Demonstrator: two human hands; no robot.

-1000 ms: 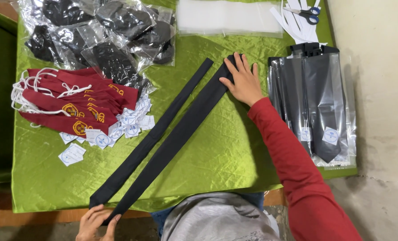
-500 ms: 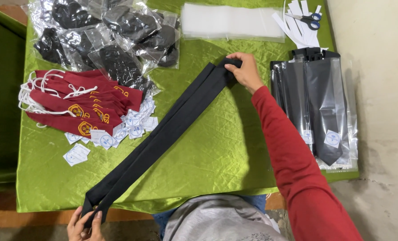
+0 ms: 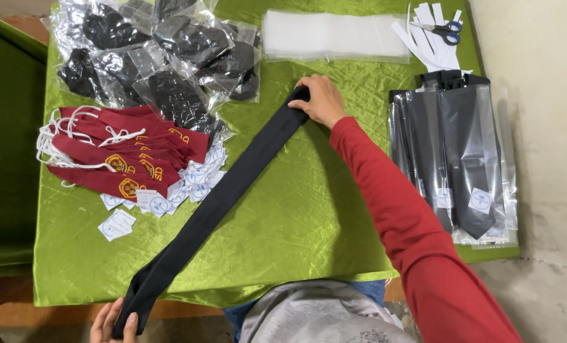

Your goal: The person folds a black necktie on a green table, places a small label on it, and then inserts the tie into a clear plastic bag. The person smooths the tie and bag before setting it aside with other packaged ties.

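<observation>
a long tie (image 3: 223, 194) lies slantwise on the table (image 3: 309, 228), from the near left edge up to the middle. the right hand (image 3: 321, 98) rests on its far end; the left hand (image 3: 113, 322) grips its near end, past the table's edge. left of the tie lies a stack of ties with cords (image 3: 115, 155), small tags (image 3: 169, 197) beside it, bagged items (image 3: 162, 57) behind. flat sleeves (image 3: 334, 35) lie at the far middle, scissors (image 3: 439, 28) on paper strips at the far right, packed ties (image 3: 458, 159) along the right edge.
</observation>
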